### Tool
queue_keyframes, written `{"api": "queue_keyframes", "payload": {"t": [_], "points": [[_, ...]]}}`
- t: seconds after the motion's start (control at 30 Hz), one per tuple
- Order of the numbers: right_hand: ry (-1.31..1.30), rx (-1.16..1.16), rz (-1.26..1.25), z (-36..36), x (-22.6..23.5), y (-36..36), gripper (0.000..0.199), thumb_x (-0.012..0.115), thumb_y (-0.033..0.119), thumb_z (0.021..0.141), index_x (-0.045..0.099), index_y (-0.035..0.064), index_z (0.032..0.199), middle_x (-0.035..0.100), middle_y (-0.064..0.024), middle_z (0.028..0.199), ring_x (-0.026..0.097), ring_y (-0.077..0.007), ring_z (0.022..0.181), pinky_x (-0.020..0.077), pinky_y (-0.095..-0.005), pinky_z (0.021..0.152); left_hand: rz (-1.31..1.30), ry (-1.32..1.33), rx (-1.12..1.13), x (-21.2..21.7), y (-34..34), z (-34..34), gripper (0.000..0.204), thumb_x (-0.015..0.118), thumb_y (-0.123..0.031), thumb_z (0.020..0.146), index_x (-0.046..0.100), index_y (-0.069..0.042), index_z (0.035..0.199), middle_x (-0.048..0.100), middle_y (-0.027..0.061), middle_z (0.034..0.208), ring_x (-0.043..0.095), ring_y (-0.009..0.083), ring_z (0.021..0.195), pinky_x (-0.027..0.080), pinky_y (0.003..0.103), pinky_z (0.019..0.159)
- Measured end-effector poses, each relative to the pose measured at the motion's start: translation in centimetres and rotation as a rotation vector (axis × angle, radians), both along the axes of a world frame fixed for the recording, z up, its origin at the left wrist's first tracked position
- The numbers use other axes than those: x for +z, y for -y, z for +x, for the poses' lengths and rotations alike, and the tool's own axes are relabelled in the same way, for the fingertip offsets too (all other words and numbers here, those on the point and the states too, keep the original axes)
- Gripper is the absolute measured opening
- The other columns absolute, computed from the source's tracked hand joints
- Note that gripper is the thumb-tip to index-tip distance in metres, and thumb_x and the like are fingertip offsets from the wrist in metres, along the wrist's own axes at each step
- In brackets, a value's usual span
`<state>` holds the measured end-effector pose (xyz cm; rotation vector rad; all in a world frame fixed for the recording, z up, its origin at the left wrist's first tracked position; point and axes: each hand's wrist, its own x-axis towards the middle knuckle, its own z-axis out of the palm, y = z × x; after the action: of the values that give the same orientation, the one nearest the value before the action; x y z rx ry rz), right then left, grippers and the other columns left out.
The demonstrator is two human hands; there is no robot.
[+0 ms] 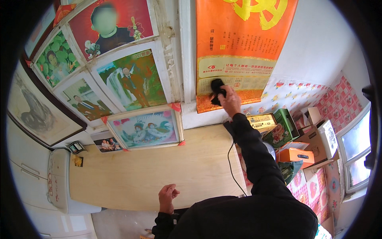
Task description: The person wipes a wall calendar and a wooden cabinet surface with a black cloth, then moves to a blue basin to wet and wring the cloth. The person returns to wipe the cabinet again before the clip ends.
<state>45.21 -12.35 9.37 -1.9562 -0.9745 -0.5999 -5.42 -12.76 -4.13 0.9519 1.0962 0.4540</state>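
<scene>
My right hand point(230, 101) reaches up and forward, fingers closed round a dark black cloth point(217, 88). The bunched cloth lies against the lower part of an orange hanging wall scroll point(238, 44) with yellow brushwork and a printed calendar panel. Part of the cloth is hidden behind my fingers. Lower down, my left hand point(168, 197) hovers over the front edge of a pale wooden table point(159, 167). Its fingers are curled in, and nothing shows in them.
Framed pictures point(145, 128) lean and hang at the left, above the tabletop. Cardboard boxes point(314, 141), a yellow box point(260, 121) and an orange box point(295, 156) crowd the right side by a window point(356, 151). A dark cable point(229, 159) runs down the table's right end.
</scene>
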Motion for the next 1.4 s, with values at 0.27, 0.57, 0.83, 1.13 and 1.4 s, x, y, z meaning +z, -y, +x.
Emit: {"api": "queue_keyframes", "payload": {"t": [0.27,0.57,0.83,1.13,1.4], "points": [[-0.099,0.086,0.728,6.4,9.7,4.1,0.031,0.074,0.010,0.100,0.068,-0.0040,0.127,0.075,-0.0140,0.106,0.072,-0.0193,0.090,0.0581,-0.0343,0.083,-0.026,-0.031,-0.006,-0.5,0.1,0.3,0.022,0.071,-0.020,0.102,0.075,0.000,0.111,0.071,0.0058,0.081,0.072,0.0172,0.077,0.056,0.031,0.075],[0.293,0.063,-0.262,2.9,3.5,1.4,0.023,0.071,0.018,0.089,0.065,0.0183,0.112,0.068,-0.0127,0.101,0.071,-0.0403,0.091,0.0576,-0.0538,0.077,0.292,0.195,-0.303,6.6,-2.3,11.3,0.024,0.065,-0.018,0.107,0.072,0.002,0.119,0.071,0.0050,0.088,0.074,0.0178,0.086,0.060,0.034,0.088],[0.286,0.164,0.308,4.2,12.4,4.0,0.027,0.074,0.011,0.093,0.072,0.0064,0.119,0.072,-0.0187,0.108,0.072,-0.0420,0.097,0.0582,-0.0477,0.082,0.373,0.245,-0.340,12.4,-3.3,15.2,0.027,0.063,-0.017,0.109,0.071,0.004,0.124,0.073,0.0066,0.092,0.075,0.0178,0.089,0.061,0.032,0.088],[0.413,0.123,-0.037,4.6,11.8,0.6,0.027,0.076,0.016,0.082,0.070,0.0152,0.108,0.070,-0.0116,0.104,0.070,-0.0385,0.095,0.0585,-0.0486,0.082,1.186,0.329,-0.388,20.9,-8.1,28.6,0.027,0.071,-0.013,0.103,0.070,0.000,0.127,0.077,0.0096,0.107,0.075,0.0179,0.095,0.059,0.031,0.083],[0.063,0.244,0.014,3.7,2.2,5.7,0.029,0.077,0.013,0.086,0.072,0.0085,0.114,0.073,-0.0145,0.101,0.073,-0.0376,0.093,0.0591,-0.0461,0.082,1.476,0.250,-0.343,23.1,-12.4,37.1,0.036,0.071,-0.015,0.097,0.067,-0.004,0.131,0.072,0.0168,0.126,0.075,0.0304,0.101,0.057,0.043,0.095]]}}
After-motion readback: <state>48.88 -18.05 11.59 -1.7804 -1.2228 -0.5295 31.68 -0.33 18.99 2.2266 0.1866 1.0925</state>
